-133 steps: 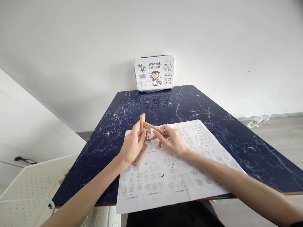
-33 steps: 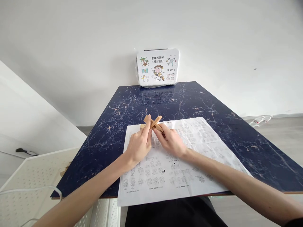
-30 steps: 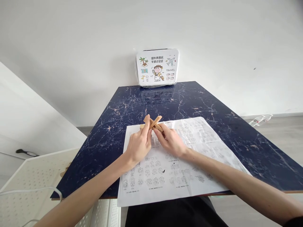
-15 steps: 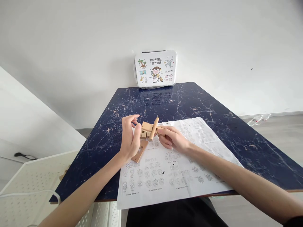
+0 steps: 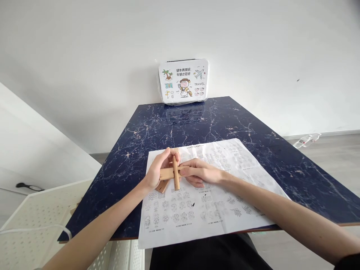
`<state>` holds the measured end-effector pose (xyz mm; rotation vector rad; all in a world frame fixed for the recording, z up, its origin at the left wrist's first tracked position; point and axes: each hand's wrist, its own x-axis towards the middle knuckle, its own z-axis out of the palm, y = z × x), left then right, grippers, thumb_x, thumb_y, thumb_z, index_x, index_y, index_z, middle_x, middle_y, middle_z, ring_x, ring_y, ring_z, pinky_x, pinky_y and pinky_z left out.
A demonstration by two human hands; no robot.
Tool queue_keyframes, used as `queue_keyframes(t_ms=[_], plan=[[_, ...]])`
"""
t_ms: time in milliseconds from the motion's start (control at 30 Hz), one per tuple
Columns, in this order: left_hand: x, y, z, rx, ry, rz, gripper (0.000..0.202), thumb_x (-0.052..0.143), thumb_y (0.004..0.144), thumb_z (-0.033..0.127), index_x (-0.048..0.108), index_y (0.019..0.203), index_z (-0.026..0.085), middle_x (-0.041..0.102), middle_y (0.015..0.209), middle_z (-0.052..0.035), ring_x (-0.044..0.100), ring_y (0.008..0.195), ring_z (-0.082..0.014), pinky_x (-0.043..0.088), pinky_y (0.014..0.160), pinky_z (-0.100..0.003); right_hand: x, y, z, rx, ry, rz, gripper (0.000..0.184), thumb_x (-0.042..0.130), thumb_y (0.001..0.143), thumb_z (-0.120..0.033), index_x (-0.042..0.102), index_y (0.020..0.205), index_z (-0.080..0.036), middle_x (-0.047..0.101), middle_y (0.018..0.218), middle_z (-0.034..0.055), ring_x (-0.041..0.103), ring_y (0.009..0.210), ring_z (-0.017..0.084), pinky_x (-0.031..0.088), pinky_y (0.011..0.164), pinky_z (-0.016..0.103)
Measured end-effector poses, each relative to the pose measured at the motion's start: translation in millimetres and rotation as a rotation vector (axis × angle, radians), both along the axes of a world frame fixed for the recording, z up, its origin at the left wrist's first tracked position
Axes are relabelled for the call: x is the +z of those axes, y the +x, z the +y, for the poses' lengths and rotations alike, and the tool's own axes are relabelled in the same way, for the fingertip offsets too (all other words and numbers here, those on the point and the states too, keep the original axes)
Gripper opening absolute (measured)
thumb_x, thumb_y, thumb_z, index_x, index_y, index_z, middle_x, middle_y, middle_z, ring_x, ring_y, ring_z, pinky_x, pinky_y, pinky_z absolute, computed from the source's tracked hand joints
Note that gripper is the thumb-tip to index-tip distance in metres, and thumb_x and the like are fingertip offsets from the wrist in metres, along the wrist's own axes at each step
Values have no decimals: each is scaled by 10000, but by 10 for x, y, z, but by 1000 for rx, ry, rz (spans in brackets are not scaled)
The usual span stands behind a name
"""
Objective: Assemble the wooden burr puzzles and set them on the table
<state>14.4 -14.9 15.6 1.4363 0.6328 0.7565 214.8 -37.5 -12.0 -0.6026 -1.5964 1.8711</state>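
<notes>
The only print I can read is on the white box (image 5: 183,81) standing at the far end of the bench (image 5: 239,116), against the wall. Its front carries two lines of Chinese, "奶牛养得好, 牛奶才会好", and the word "TRAVEL" under a small plane. The printed sheet (image 5: 225,202) before me has captions under its diagrams, too small to read.
</notes>
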Motion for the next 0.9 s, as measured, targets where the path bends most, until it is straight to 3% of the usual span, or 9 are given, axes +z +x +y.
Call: queue_keyframes(t_ms=[133, 267, 500, 567, 633, 667, 733, 800, 900], plan=[[13, 7, 0, 22, 63, 61, 568, 364, 1026, 675, 564, 769, 210, 591, 777, -54, 583, 576, -160, 595, 505, -334, 19, -4, -19, 7, 13, -24, 205, 592, 990, -331, 702, 963, -160, 434, 453, -117, 384, 360, 83, 368, 413, 224], [23, 3, 15, 62, 200, 124, 626, 295, 1048, 668, 485, 659, 216, 534, 691, -47, 573, 606, -171, 574, 571, -348, 18, -3, -22, 0, 3, -14, 191, 597, 986, -318, 701, 999, -158, 435, 452, -119, 387, 363, 88, 359, 411, 228], [-2, -15, 53, 105, 194, 96, 545, 304, 1073, 596, 524, 744, 221, 576, 785, -58, 592, 738, -208, 576, 716, -383, 2, -6, -2, -24, -4, 35, 194, 576, 997, -327, 653, 902, -176, 430, 478, -111, 382, 367, 86, 352, 416, 240], [-7, -36, 49, 163, 261, 112, 476, 326, 1080, 559, 578, 860, 221, 627, 899, -72, 631, 848, -224, 581, 811, -401, -1, -14, 2, -92, -1, 46, 208, 581, 999, -343, 629, 872, -185, 433, 487, -105, 373, 374, 86, 335, 417, 244], [-13, -65, 41, 192, 384, 160, 379, 452, 1047, 569, 613, 1114, 233, 654, 1077, -93, 655, 1013, -254, 572, 923, -435, -5, -21, 4, -174, -2, 58, 216, 587, 1001, -366, 620, 877, -192, 418, 488, -104, 345, 380, 87, 314, 420, 251], [-17, -79, 39, 184, 462, 192, 427, 553, 1002, 582, 579, 1263, 245, 644, 1179, -109, 648, 1105, -277, 558, 977, -460, -7, -22, 5, -207, -8, 66, 217, 588, 1001, -374, 620, 884, -195, 404, 486, -105, 327, 384, 89, 301, 420, 255], [-25, -101, 43, 147, 618, 248, 729, 755, 868, 574, 462, 1462, 269, 595, 1340, -139, 610, 1238, -323, 522, 1057, -512, -11, -20, 5, -246, -19, 76, 211, 580, 1003, -375, 624, 894, -200, 370, 481, -104, 297, 389, 93, 279, 422, 263], [-33, -110, 58, 110, 719, 280, 914, 862, 776, 527, 401, 1526, 279, 562, 1409, -152, 593, 1282, -343, 496, 1096, -547, -11, -14, 2, -258, -22, 73, 196, 568, 1005, -358, 629, 901, -202, 351, 474, -102, 288, 391, 97, 264, 423, 270], [-39, -108, 90, 98, 783, 300, 941, 897, 758, 452, 397, 1536, 280, 592, 1393, -141, 624, 1248, -328, 495, 1103, -557, -3, -5, -4, -257, -30, 80, 185, 556, 1004, -344, 638, 918, -202, 330, 463, -103, 269, 384, 101, 245, 421, 275]])
